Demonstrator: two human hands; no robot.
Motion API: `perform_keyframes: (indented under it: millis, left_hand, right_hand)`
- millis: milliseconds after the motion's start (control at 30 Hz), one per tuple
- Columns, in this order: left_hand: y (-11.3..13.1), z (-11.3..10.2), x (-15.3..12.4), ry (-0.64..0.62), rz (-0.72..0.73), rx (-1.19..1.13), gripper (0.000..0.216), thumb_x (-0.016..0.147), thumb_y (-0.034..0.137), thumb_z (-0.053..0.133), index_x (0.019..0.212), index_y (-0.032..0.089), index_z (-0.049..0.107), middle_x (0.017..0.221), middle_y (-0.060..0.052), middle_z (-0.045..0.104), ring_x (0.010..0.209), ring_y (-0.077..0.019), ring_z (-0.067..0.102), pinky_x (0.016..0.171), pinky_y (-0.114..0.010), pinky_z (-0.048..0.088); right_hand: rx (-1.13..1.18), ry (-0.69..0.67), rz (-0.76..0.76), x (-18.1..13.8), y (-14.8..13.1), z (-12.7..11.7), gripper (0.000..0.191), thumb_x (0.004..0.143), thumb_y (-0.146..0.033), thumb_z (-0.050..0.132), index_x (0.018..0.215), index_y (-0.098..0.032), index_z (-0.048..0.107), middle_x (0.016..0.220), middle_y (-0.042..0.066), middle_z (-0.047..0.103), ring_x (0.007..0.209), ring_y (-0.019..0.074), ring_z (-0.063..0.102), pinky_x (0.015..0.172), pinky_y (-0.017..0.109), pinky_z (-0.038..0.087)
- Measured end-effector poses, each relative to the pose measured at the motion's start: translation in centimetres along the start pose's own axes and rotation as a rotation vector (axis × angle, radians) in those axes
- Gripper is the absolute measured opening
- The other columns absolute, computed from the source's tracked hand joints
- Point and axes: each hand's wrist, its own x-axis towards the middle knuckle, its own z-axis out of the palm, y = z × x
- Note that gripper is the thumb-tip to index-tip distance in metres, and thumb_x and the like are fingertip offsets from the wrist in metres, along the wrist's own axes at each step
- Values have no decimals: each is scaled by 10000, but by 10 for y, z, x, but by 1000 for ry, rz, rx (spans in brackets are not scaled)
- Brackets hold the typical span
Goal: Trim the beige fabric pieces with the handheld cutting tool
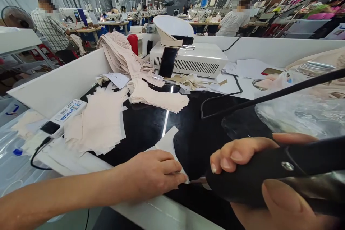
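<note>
- Two bare hands are at work. The left hand point(153, 174) is closed, palm down, on one pale fabric piece point(169, 144), its fingertips gathered at the near corner.
- The right hand point(253, 147) is wrapped firmly around one black-handled tool point(239, 178), its narrow metal tip point(198, 180) pointing left to that corner; whether tip and cloth touch, I cannot tell.
- The fabric piece lies on a glossy black work surface point(205, 136), near its front edge, partly hidden by the left hand.
- The step in hand appears to be working the corner with the tip; the next move calls for flat cloth and a steady right wrist.
- Beyond the left hand are two fabric stacks: one broad stack point(104, 118) and one curved stack point(159, 97). Their layers are too many to count.
- Behind lies one draped fabric bundle point(115, 50); beside it, three thread spools: red point(133, 44), black point(150, 46) and white point(136, 29).
- One phone point(168, 61) leans against one vented white box point(199, 59).
- To the right, one black rod point(269, 97) crosses before clear plastic point(299, 115).
- Farthest out, two co-workers sit clearly visible: one in checks point(50, 30), one in white point(234, 23).
</note>
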Motion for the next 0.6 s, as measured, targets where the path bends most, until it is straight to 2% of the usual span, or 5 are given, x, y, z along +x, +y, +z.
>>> perform_keyframes:
  millis: [200, 333, 400, 500, 600]
  left_hand:
    - [2, -3, -1, 31, -27, -43, 306, 1315, 150, 503, 1342, 103, 804, 1207, -92, 817, 1124, -207, 790, 1130, -320, 641]
    - [6, 0, -8, 75, -65, -47, 258, 1285, 161, 579, 1365, 152, 824, 1274, -111, 806, 1169, -240, 778, 1143, -365, 655]
    - [9, 3, -11, 101, -84, -46, 252, 1270, 166, 611, 1383, 176, 837, 1293, -121, 797, 1174, -248, 773, 1155, -381, 658]
    - [13, 8, -15, 136, -97, -55, 242, 1261, 181, 641, 1380, 201, 850, 1278, -128, 783, 1163, -253, 770, 1153, -398, 663]
    - [16, 11, -15, 156, -104, -66, 230, 1256, 189, 654, 1358, 212, 859, 1278, -129, 777, 1152, -257, 771, 1146, -417, 670]
  right_hand:
    - [58, 9, 5, 2, 1, 7, 415, 868, -455, 1112, 1199, -393, 870, 758, -51, 689, 590, 219, 652, 484, 357, 652]
    - [32, -4, -10, 4, -2, 10, 398, 842, -451, 1119, 1175, -421, 902, 729, -51, 670, 556, 230, 623, 438, 375, 623]
    - [3, 38, -14, 4, -4, 13, 412, 797, -485, 1127, 1150, -461, 917, 726, -45, 669, 557, 251, 612, 429, 406, 621]
    - [-38, 109, 59, 4, -8, 13, 452, 724, -557, 1158, 1104, -515, 916, 750, -42, 675, 601, 273, 616, 470, 441, 651]
    - [-54, 54, 133, 6, -11, 10, 456, 707, -543, 1170, 1077, -504, 907, 749, -39, 673, 639, 281, 637, 526, 471, 692]
